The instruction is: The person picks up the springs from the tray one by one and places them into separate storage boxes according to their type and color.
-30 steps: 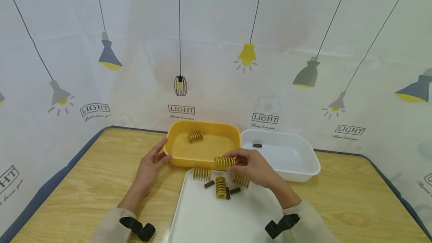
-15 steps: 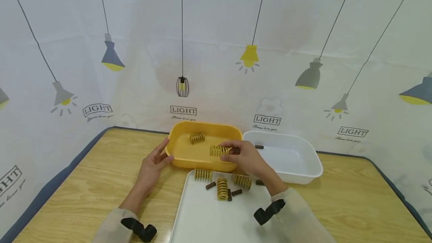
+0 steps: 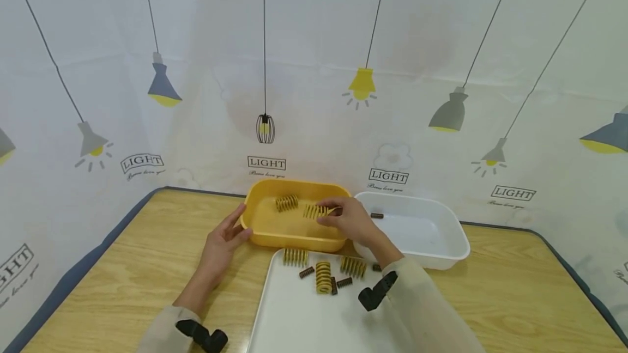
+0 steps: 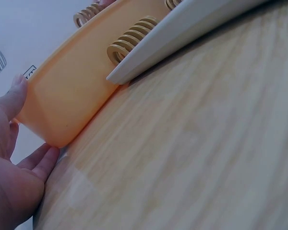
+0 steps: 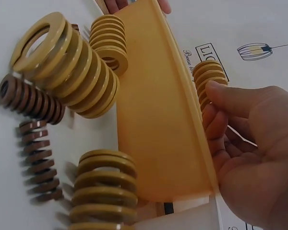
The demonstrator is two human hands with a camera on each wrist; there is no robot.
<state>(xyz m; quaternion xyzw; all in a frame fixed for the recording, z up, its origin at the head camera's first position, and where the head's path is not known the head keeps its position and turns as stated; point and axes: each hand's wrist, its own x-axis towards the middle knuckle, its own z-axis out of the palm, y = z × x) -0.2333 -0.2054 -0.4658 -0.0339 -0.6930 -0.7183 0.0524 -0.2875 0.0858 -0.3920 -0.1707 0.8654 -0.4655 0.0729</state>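
Note:
In the head view, my left hand holds the left end of a yellow plastic bin. Seen from the left wrist, the thumb lies at the rim and other fingertips reach the bottom edge. My right hand pinches a yellow coil spring between thumb and fingers, over the right part of the bin. A second yellow spring lies inside toward the left. The right wrist view shows the held spring above the rim, partly behind the fingers.
A white tray lies in front, with a yellow spring among other yellow ones and several small brown springs. To the right stands a white bin holding one brown spring. A printed curtain hangs behind the table.
My right hand has carried the yellow spring from above the bin's front rim farther back and left, over its inside. The left hand has stayed at the bin's left end.

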